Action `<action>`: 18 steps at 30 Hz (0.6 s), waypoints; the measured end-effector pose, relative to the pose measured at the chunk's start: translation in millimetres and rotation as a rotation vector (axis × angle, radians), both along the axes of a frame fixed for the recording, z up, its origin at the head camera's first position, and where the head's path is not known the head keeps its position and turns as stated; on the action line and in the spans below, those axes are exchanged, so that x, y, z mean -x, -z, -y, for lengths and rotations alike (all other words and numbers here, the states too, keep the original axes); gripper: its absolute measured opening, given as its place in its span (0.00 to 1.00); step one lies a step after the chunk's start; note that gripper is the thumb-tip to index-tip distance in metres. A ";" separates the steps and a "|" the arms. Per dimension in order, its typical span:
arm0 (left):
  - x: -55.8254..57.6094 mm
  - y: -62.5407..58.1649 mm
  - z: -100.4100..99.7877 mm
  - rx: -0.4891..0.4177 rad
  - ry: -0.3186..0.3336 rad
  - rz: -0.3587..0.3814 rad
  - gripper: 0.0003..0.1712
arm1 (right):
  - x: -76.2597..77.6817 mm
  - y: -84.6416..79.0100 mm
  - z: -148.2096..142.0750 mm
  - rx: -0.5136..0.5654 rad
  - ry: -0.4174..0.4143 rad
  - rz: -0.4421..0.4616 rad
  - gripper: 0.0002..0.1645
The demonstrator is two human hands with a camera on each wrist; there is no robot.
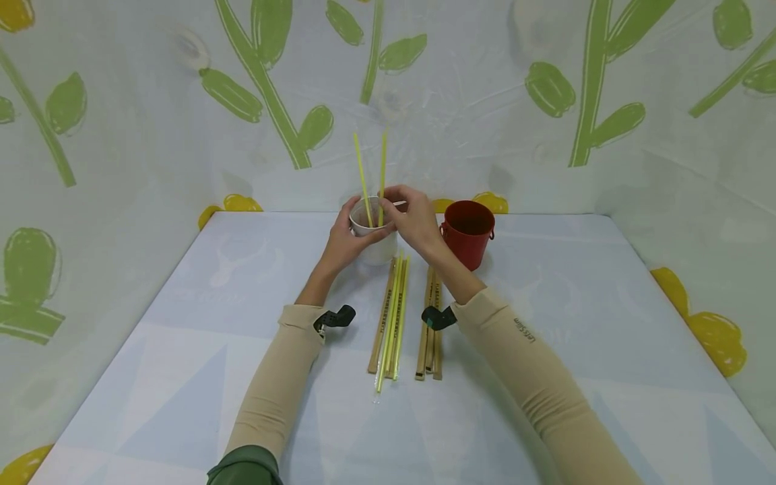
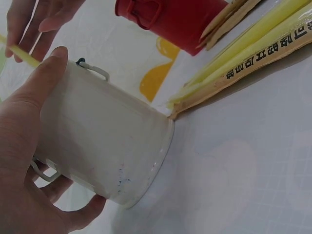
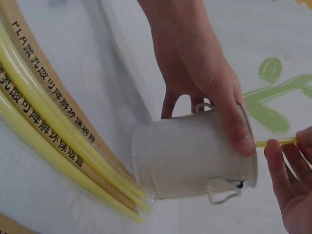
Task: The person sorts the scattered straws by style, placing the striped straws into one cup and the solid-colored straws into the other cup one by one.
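My left hand (image 1: 344, 246) grips a small white bucket (image 1: 382, 252) with side handles, its thumb over the rim and its fingers around the wall in the left wrist view. Two yellow straws stand in the bucket, leaning slightly. One straw (image 1: 383, 158) is pinched between the thumb and fingers of my right hand (image 1: 418, 219) just above the rim. The other straw (image 1: 360, 162) rises free to its left. The lower ends of both are mostly hidden inside the bucket.
A red bucket (image 1: 468, 237) stands to the right of the white one. In front lie yellow straws (image 1: 386, 337) in clear wrappers, mixed with brown paper-wrapped straws (image 1: 376, 343). Several more brown paper-wrapped straws (image 1: 429, 347) lie to their right. A patterned curtain (image 1: 461, 121) hangs behind the table.
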State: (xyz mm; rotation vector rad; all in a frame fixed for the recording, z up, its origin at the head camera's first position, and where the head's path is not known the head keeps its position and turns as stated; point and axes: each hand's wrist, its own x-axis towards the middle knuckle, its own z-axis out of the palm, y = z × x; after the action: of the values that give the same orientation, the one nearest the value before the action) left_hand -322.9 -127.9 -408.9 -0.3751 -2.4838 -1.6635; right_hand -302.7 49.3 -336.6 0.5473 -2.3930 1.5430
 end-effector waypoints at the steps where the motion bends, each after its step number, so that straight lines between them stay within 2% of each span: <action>1: -0.1 -0.2 -0.1 -0.003 0.002 -0.002 0.55 | 0.1 1.0 -0.1 -0.014 0.006 -0.001 0.16; 11: 0.2 -1.9 0.1 0.001 0.004 -0.016 0.53 | 5.1 7.4 -1.9 -0.017 -0.008 0.043 0.18; 18: 1.3 -0.4 -0.3 -0.008 0.012 -0.017 0.53 | 9.5 9.7 -2.9 -0.055 0.023 0.027 0.17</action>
State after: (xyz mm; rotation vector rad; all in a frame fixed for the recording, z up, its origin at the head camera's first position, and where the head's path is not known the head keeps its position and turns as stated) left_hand -324.1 -127.6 -408.5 -0.4026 -2.4674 -1.6667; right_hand -312.2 52.2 -346.3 0.5116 -2.4596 1.4889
